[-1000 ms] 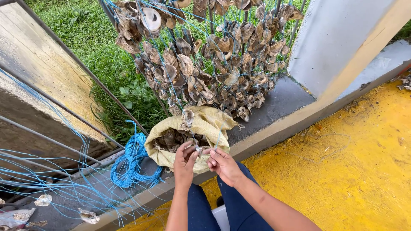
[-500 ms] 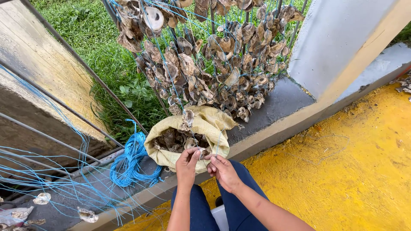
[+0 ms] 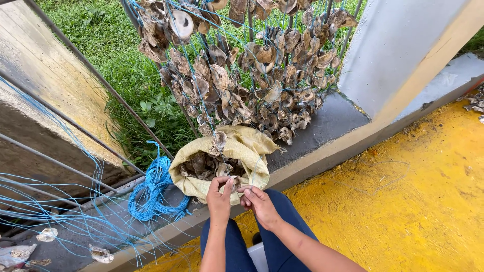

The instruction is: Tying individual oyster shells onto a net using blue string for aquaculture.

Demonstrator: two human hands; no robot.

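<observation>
Shell (image 3: 235,182), small, grey-brown and rough, sits pinched between both hands just over the near rim of the open sack (image 3: 252,151). Left hand (image 3: 220,197) grips it with thumb and fingers closed narrow from 9 o'clock; right hand (image 3: 258,202) meets it from 3 o'clock, fingertips closed on the same piece. A thin blue line (image 3: 257,168) seems to run up from the shell, though it is too fine to follow.

At 12 o'clock, strings of shells (image 3: 242,75) hang on blue cord, the lowest ones touching the sack's far edge. At 9 o'clock lies a coil of blue rope (image 3: 151,194), with loose blue strands (image 3: 60,221) spreading toward 8 o'clock, where two stray shells (image 3: 75,244) lie. Yellow floor (image 3: 403,201) fills 3 to 5 o'clock.

Fingers hide most of the shell; the sack's contents are dark and indistinct.
</observation>
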